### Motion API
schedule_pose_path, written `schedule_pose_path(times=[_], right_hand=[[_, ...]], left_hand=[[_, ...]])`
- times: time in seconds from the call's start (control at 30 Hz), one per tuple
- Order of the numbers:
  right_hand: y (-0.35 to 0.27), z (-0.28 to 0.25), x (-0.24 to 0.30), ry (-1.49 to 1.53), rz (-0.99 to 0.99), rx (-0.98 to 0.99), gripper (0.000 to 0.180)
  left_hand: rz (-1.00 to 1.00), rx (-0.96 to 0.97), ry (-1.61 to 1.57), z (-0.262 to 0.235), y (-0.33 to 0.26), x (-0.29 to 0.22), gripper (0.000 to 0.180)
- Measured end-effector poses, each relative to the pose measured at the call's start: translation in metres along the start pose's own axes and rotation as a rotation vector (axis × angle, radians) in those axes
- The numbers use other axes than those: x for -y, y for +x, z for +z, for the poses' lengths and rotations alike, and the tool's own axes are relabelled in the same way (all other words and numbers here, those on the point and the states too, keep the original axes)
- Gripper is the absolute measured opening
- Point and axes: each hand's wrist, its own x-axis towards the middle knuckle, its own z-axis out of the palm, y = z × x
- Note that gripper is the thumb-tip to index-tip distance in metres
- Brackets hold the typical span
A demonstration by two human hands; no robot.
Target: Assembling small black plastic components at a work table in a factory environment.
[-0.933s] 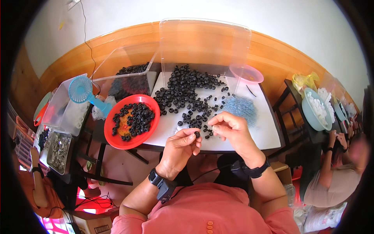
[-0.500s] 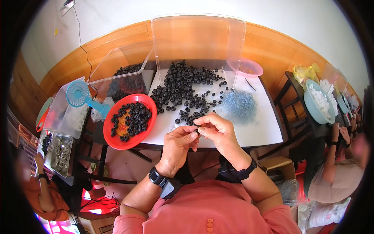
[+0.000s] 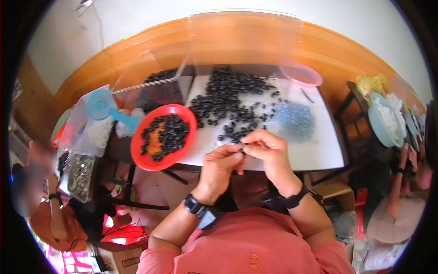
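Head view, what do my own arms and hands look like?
Your left hand and right hand are gloveless. The black left wristband carries a boxy grey-faced module; the right wristband is black too. Your shirt sleeves are short and salmon-pink.

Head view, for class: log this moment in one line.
left hand: pinching black piece; right hand: at same piece; red bowl: holding black pieces; blue pile: beyond right hand

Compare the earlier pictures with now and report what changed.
The right hand has moved left, closing the gap to the left hand; their fingertips now meet at a small black bead. Whether the right also grips it is unclear. The view shifted slightly.

Unchanged: the left hand's hold, the red plate, the black bead pile and the blue bead patch.
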Motion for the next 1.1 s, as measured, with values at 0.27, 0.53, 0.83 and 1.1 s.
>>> schedule_pose_path(times=[0.27, 0.53, 0.83, 1.1], right_hand=[[-0.008, 0.004, -0.007, -0.019, -0.055, -0.064, 0.011], [-0.011, -0.001, 0.000, -0.098, -0.019, -0.079, 0.010], [-0.003, 0.003, 0.000, -0.066, 0.038, 0.022, 0.005], [-0.004, -0.009, 0.008, -0.111, 0.035, -0.061, 0.010]], left_hand=[[-0.028, 0.019, -0.019, 0.006, -0.002, 0.002, 0.015], [-0.034, 0.029, 0.029, 0.011, -0.002, 0.003, 0.015], [0.033, 0.035, 0.001, 0.004, -0.004, 0.003, 0.016], [-0.007, 0.012, 0.054, 0.010, -0.006, -0.001, 0.019]])
